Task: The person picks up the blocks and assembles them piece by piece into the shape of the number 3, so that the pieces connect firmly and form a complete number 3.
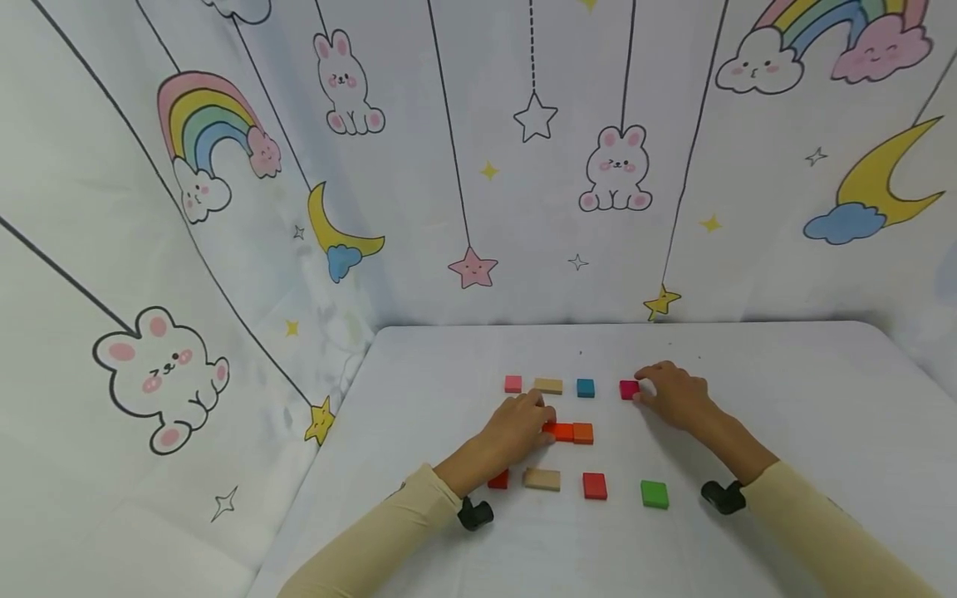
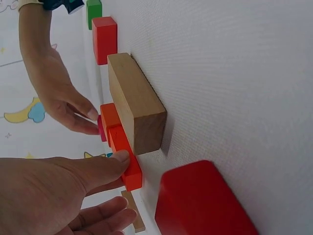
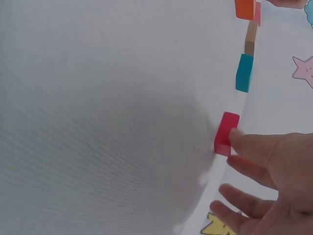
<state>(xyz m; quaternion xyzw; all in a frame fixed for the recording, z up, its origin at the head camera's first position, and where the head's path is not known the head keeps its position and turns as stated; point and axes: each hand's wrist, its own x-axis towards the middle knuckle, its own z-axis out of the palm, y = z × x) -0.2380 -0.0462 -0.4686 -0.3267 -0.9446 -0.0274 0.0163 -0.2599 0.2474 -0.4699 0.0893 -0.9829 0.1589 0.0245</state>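
Orange-red block [image 2: 128, 169] pinched between thumb and index of left hand [image 1: 516, 430]; left wrist view shows the thumb on its near side, other fingers apart below. Orange block [image 1: 583, 433] touches it, just right of those fingertips. Right hand [image 1: 676, 399]: thumb touches crimson block [image 3: 225, 128], can't tell if clamped; right wrist view shows lower fingers spread, head view doesn't. Dark red block [image 2: 198, 203], nearer than left fingers, is mostly covered in head view.

White backdrop [image 1: 538, 199] with cartoon rabbits [image 1: 616, 176], rainbows [image 1: 179, 124], moons [image 1: 863, 178] and stars [image 1: 473, 270] behind a smooth white table [image 1: 807, 399]
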